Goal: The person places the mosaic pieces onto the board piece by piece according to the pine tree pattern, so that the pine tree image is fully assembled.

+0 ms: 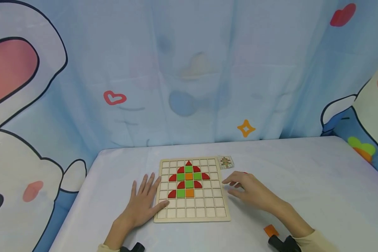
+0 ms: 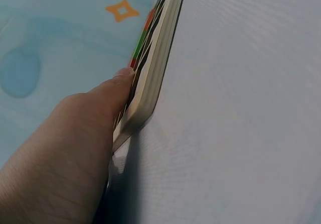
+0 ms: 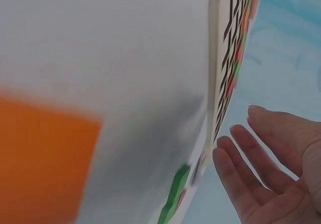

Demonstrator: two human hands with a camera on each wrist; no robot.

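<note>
A pale wooden grid board [image 1: 192,220] lies flat on the table. Red quarter-round and triangular pieces, with green and orange square tiles, form a tree-like shape in its cells. My left hand [image 1: 145,202] rests at the board's left edge with fingers spread and straight. Its thumb [image 2: 113,91] lies on the board's face in the left wrist view. Just off the board's right edge hovers my right hand [image 1: 255,190], fingers loosely bent. Nothing shows between those fingers in the right wrist view, where the hand [image 3: 271,169] stands apart from the board [image 3: 212,48].
A small pattern card [image 1: 226,162] touches the board's upper right corner. Near the right wrist lies an orange tile [image 1: 271,230]. A green piece [image 3: 174,191] and a bit of red appear beyond the right hand, mostly hidden in the head view. A printed curtain [image 1: 195,129] hangs behind.
</note>
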